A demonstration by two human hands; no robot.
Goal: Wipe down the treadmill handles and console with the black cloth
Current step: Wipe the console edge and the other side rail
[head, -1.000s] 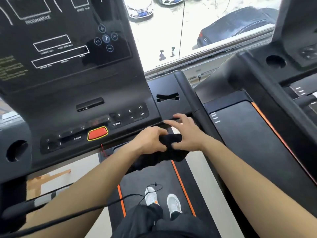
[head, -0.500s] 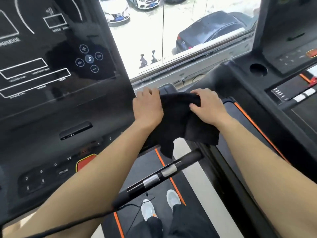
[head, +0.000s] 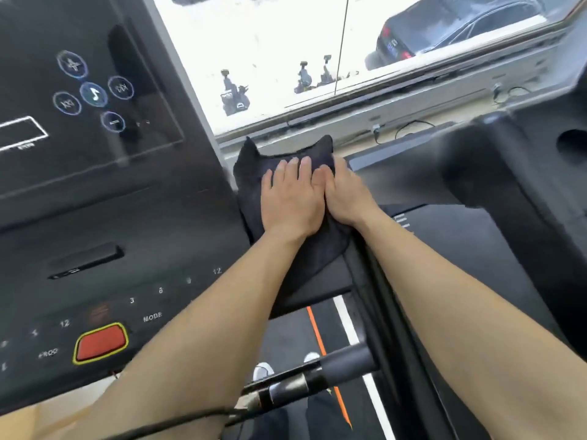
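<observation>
The black cloth (head: 254, 173) lies spread over the right side shelf of the treadmill console (head: 111, 201), just right of the dark display panel. My left hand (head: 290, 198) presses flat on the cloth, fingers together and pointing away from me. My right hand (head: 346, 192) rests beside it, touching it, also flat on the cloth. The cloth's far corners stick up past my fingertips. A front handle bar (head: 333, 366) with metal sensor bands crosses below my forearms. The right side handle (head: 378, 287) runs down under my right forearm.
A red stop button (head: 100, 342) with a yellow rim sits on the console's lower left among number keys. A neighbouring treadmill (head: 508, 201) stands close on the right. A window with parked cars lies ahead. My shoes and the orange-edged belt show below.
Both hands carried the cloth up from the front edge of the console to the right shelf, then flattened onto it side by side. The view tilted closer to the console.
</observation>
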